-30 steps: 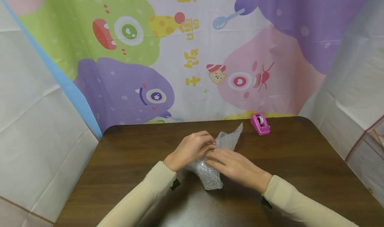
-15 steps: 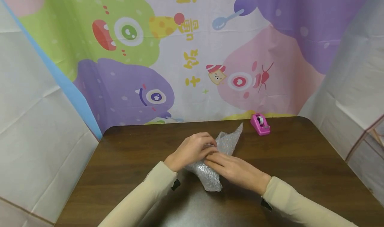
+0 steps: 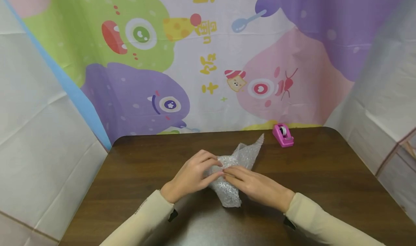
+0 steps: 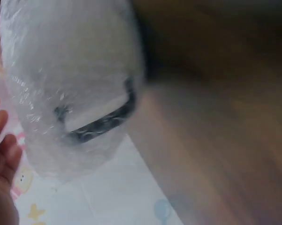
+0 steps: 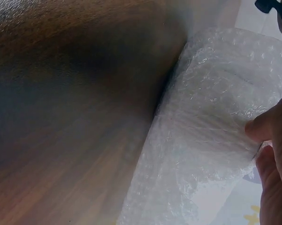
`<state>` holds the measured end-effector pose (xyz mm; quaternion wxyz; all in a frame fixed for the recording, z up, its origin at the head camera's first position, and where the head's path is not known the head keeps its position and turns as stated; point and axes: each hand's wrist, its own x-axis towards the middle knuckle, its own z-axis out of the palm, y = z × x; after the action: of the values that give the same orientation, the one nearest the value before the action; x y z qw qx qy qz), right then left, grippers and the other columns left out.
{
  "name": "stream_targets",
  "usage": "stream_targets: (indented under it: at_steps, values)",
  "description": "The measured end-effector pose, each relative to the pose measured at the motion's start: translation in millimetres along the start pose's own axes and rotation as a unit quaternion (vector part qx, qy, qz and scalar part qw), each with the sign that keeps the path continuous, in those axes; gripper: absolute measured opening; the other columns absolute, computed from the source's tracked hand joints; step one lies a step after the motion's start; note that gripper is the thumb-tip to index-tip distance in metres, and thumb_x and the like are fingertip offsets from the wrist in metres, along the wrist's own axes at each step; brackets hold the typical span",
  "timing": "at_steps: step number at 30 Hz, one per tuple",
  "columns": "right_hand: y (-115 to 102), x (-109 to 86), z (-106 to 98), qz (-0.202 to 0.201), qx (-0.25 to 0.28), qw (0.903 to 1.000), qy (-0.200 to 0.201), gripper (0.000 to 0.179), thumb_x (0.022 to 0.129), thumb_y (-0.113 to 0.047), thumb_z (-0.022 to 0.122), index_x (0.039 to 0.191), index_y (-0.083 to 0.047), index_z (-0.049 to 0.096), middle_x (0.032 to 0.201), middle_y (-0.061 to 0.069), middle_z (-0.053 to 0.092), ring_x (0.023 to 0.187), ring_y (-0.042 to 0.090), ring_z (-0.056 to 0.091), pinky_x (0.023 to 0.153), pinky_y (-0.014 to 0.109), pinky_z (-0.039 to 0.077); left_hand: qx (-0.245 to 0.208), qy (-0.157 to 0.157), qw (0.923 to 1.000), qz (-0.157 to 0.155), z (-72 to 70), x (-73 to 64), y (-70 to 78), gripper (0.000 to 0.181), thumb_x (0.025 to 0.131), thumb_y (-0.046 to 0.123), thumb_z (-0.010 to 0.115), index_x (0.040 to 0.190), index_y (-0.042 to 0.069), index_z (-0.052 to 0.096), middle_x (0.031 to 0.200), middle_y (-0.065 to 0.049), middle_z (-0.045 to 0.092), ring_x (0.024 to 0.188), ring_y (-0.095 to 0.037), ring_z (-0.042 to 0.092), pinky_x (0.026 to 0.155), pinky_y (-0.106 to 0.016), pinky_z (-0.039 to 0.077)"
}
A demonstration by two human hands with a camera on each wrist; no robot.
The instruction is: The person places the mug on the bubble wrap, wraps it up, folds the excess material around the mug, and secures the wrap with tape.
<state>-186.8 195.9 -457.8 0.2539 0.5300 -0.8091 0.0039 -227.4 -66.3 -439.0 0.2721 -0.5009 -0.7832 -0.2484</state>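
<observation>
A bundle in clear bubble wrap (image 3: 229, 197) sits on the table in front of me, one loose corner pointing up and back. Through the film in the left wrist view a dark patterned loop (image 4: 101, 126), like a handle, shows; the rest of the wrapped object is blurred by the layers. My left hand (image 3: 196, 172) is beside the bundle's upper left, its fingers loosely bent; in the left wrist view they stand apart from the wrap. My right hand (image 3: 258, 185) pinches the wrap on top between thumb and finger (image 5: 265, 129).
A pink tape dispenser (image 3: 283, 135) with a roll of tape stands at the back right of the brown wooden table (image 3: 136, 166). A cartoon-printed curtain (image 3: 208, 112) hangs behind the table, and pale sheets (image 3: 39, 130) flank it on both sides.
My left hand has drawn back to the left and down from the top of the bundle, uncovering more wrap. The right hand and the bundle stay almost in place.
</observation>
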Motion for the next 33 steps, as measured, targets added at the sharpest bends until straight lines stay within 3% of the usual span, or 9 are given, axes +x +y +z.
stream_targets:
  at_steps: [4,8,14,17,22,29,33]
  values:
    - [0,-1.0,1,-0.004,-0.007,1.0,0.003,0.043,0.106,0.001,0.038,0.146,0.0,0.053,0.146,0.015,0.056,0.137,0.028,0.054,0.113,0.036,0.047,0.019,0.014,0.9969,0.075,-2.7,-14.8,5.0,0.025,0.09,0.031,0.081,0.101,0.008,0.079,0.101,-0.002,0.076,0.096,-0.016,0.071,0.091,-0.028,0.058]
    - [0,-1.3,1,-0.004,-0.019,0.9998,-0.006,0.056,0.091,0.001,0.056,0.148,0.0,0.051,0.147,0.016,0.054,0.138,0.028,0.053,0.113,0.036,0.047,0.048,0.0,0.9923,0.115,-4.2,-26.6,8.7,0.043,0.084,0.039,0.085,0.108,0.004,0.079,0.111,-0.01,0.078,0.104,-0.021,0.076,0.094,-0.031,0.059]
    - [1,-1.0,-2,0.038,0.024,0.9989,-0.01,0.064,0.085,0.007,0.074,0.145,-0.005,0.054,0.148,0.017,0.052,0.141,0.033,0.05,0.112,0.038,0.048,0.056,-0.027,0.9916,0.114,-2.3,-33.8,10.4,0.06,0.08,0.042,0.087,0.121,0.001,0.074,0.121,-0.014,0.075,0.112,-0.023,0.073,0.094,-0.031,0.059]
    - [4,0.6,-2,0.08,0.076,0.9938,0.019,0.06,0.084,0.003,0.079,0.14,-0.006,0.058,0.144,0.015,0.055,0.137,0.032,0.051,0.11,0.037,0.05,0.05,-0.03,0.9919,0.113,-1.2,-34.5,9.7,0.06,0.08,0.039,0.087,0.123,0.0,0.073,0.122,-0.014,0.074,0.113,-0.024,0.073,0.095,-0.032,0.058]
    - [8,0.7,0,0.128,0.106,0.984,0.064,0.058,0.082,-0.004,0.085,0.134,-0.004,0.059,0.128,0.012,0.06,0.119,0.024,0.058,0.098,0.033,0.056,0.038,-0.038,0.9921,0.114,0.6,-34.4,8.3,0.06,0.081,0.037,0.087,0.124,-0.001,0.072,0.122,-0.015,0.074,0.114,-0.024,0.073,0.097,-0.032,0.057]
    - [11,-1.0,3,0.143,0.125,0.978,0.087,0.043,0.082,-0.007,0.085,0.116,-0.002,0.06,0.115,0.007,0.06,0.105,0.018,0.063,0.092,0.028,0.057,0.043,-0.046,0.9916,0.113,3.9,-32.6,7.9,0.06,0.081,0.038,0.087,0.125,0.0,0.072,0.122,-0.015,0.074,0.114,-0.024,0.072,0.099,-0.032,0.056]
    - [14,-1.3,4,0.138,0.135,0.977,0.089,0.039,0.081,-0.006,0.086,0.109,-0.005,0.06,0.107,0.003,0.058,0.091,0.011,0.059,0.082,0.021,0.056,0.053,-0.033,0.9922,0.108,8.0,-30.8,10.2,0.057,0.082,0.037,0.087,0.123,0.0,0.073,0.12,-0.015,0.075,0.112,-0.024,0.073,0.098,-0.034,0.057]
